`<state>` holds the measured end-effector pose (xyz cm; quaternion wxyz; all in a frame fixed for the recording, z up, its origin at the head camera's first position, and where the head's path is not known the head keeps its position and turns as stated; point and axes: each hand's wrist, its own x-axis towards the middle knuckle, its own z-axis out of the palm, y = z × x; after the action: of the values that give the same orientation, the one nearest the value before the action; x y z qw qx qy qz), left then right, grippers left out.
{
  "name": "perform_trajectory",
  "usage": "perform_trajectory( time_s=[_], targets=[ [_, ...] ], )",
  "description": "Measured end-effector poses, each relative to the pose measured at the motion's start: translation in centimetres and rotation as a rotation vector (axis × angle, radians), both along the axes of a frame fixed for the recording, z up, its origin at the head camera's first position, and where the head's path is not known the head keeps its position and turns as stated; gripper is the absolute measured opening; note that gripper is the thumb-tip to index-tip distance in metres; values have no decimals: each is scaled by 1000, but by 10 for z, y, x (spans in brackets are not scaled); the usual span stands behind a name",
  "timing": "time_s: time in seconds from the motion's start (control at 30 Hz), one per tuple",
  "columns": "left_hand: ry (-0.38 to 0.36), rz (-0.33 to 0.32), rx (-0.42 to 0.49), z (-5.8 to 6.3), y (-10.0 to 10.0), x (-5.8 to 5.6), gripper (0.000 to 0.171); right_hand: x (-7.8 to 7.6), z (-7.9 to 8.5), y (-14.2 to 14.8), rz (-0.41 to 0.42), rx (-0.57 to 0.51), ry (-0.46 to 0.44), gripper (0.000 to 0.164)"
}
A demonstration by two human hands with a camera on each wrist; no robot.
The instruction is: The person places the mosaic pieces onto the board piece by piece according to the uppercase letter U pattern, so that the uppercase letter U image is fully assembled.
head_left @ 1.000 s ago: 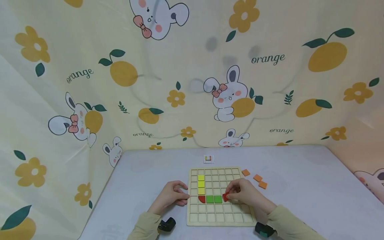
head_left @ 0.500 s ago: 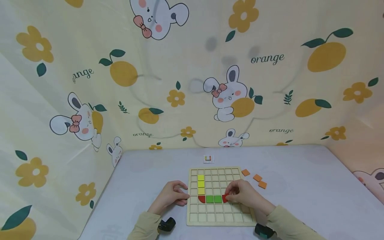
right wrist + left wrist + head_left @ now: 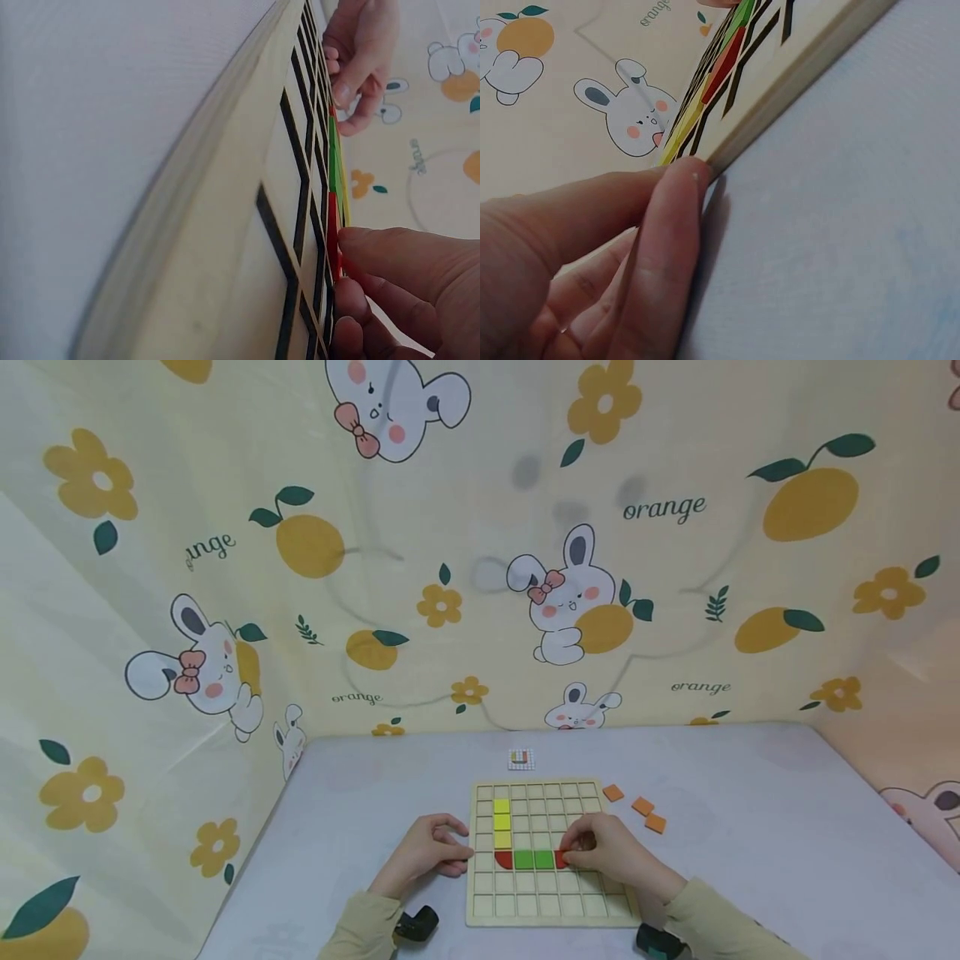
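Drag from the right hand (image 3: 617, 853), its grip pinching the red tile (image 3: 559, 859) beside the green tiles (image 3: 543, 859), could tilt that tile on release; the left hand (image 3: 422, 850), fingertips together, holds the board (image 3: 551, 921).

A thick, pale wooden board (image 3: 199, 247) scored with a grid of dark lines is seen at a steep slant, its near edge blurred. At the lower right, a flat red tile (image 3: 332, 225) on the grid is touched by the fingertips of the right hand (image 3: 412, 289), whose other fingers are bent beneath. Beyond it a flat green strip (image 3: 334, 154) can be made out, with a thin yellow sliver (image 3: 345, 187) alongside. At the far end, the left hand (image 3: 365, 56) is seen with its fingers bent. To the left, a plain whitish surface (image 3: 90, 135) is shown; to the right, a cream cloth (image 3: 442, 191) is printed with rabbits, oranges and flowers.
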<state>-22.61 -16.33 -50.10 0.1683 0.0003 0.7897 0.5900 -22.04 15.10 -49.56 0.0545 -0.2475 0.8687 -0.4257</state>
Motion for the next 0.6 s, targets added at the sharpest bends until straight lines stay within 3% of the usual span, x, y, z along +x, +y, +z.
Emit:
perform_trajectory(
  time_s=[0.6],
  targets=[
    [-14, -9, 17, 2, -1, -2, 30, -3, 7, 2, 61, 9, -18, 11]
  ],
)
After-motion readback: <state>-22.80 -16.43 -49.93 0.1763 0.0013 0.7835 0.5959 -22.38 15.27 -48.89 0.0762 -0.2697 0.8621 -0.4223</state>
